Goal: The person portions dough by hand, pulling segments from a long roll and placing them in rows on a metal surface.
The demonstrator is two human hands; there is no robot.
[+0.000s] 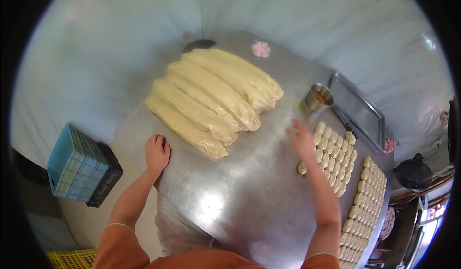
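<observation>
Several long, glossy rolls of dough (212, 92) lie side by side on a metal table (230, 182). My left hand (157, 152) rests at the table's left edge, near the lower end of the dough, holding nothing. Over the table's right part is my right hand (301, 138), its fingers apart and nothing seen in them. It is between the long rolls and rows of small dough pieces (336, 153). Just above it stands a metal cup (319, 98) with brownish liquid inside. Further small dough pieces (362, 215) line the table's right edge.
A metal tray (360, 107) lies at the back right, with a dark-handled tool (344, 119) beside it. A pink and white object (260, 49) sits near the back edge. Stacked plastic crates (79, 168) stand on the floor at left; a yellow crate (72, 259) is at lower left.
</observation>
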